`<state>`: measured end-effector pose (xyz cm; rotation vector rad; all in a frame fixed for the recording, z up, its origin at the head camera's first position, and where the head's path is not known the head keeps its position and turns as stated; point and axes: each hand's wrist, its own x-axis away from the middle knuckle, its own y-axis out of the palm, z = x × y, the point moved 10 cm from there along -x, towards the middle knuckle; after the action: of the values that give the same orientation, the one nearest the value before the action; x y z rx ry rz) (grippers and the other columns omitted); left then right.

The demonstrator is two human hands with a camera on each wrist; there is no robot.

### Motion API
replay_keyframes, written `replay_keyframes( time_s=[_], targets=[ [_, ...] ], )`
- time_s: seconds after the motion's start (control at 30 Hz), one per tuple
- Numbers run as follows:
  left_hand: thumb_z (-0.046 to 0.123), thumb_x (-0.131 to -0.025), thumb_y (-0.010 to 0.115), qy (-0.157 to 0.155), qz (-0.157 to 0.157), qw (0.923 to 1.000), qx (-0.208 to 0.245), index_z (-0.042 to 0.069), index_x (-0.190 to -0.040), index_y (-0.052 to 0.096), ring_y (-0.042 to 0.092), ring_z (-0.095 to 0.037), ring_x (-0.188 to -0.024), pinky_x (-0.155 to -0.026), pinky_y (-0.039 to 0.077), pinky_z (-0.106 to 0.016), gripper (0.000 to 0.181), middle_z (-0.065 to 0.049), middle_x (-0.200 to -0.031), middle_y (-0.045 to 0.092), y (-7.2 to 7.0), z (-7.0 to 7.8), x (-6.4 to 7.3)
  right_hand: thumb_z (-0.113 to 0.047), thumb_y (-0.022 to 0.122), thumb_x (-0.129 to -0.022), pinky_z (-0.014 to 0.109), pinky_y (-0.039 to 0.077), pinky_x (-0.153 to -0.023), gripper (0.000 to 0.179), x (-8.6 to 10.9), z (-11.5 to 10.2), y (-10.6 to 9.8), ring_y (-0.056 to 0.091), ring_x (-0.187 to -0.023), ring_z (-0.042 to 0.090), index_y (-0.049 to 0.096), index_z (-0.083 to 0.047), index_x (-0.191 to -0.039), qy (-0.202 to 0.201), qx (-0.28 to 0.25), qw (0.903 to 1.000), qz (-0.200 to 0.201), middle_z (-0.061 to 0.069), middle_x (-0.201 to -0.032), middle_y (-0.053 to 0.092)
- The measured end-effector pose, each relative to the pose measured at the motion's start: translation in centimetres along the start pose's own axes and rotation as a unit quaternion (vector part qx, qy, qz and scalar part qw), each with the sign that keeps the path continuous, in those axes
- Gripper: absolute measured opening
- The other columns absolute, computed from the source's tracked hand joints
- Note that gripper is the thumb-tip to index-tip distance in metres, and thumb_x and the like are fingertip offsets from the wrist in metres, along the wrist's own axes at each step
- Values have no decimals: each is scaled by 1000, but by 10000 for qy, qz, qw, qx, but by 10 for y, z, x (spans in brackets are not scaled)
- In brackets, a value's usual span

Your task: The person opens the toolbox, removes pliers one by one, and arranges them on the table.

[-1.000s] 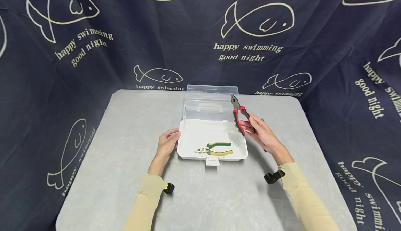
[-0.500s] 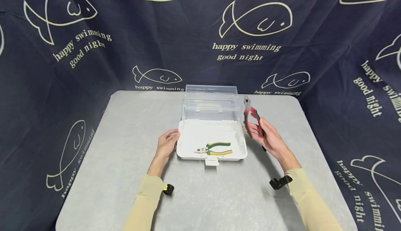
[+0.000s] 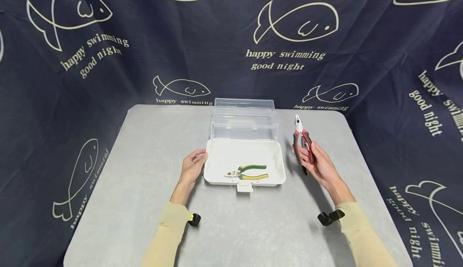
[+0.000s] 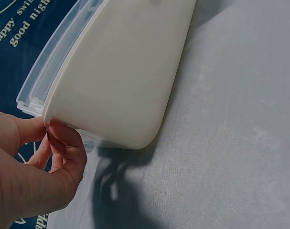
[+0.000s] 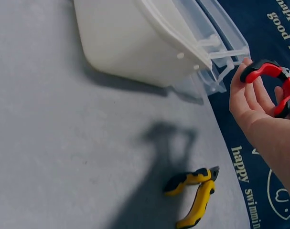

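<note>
Our left fingers [image 4: 70, 145] pinched the box [image 3: 242, 152], right fingers [image 5: 237, 90] gripped red pliers [image 3: 299, 130]. Carrying step, we figured; next probably needed gentle lowering.

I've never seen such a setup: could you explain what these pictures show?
No machine here: a person's bare left hand and right hand do the work. The wide view is from the head, looking down; the others are from the wrists. On the pale grey table stands a white plastic box, its clear plastic top open behind. The left hand pinches the box's edge. Inside lie metal pliers with green-and-yellow handles. The right hand holds red-and-black-handled metal pliers up beside the box. Yellow-and-black pliers lie on the table, clearest from the right wrist.
</note>
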<state>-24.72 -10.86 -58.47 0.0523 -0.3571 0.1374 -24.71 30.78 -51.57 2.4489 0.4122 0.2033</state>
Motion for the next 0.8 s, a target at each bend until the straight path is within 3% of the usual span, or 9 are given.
replay_keyframes(
  time_s=[0.23,0.57,0.8],
  targets=[
    [17,-100,69,-10,-2,10000,49,4,-128,67,59,-9,-72,-60,48,-21,31,-5,-92,72,1,0,1,-24,26,-114,36,53,-100,43,10,1,-15,65,-122,30,46,-17,-152,-70,6,9999,84,19,-133,66],
    [17,-100,69,-37,76,9999,67,5,-128,68,61,-10,-74,-62,49,-21,30,-8,-97,72,0,0,2,-24,24,-114,37,52,-101,47,21,12,-32,66,-121,30,37,-7,-156,-90,-75,9998,143,21,-132,66],
    [16,-100,69,-13,87,9998,160,4,-128,68,61,-10,-74,-60,49,-20,30,-5,-94,72,0,-1,2,-23,27,-114,37,55,-97,40,31,11,-53,70,-113,29,53,-10,-141,-140,-418,9976,539,23,-123,70]
  ],
)
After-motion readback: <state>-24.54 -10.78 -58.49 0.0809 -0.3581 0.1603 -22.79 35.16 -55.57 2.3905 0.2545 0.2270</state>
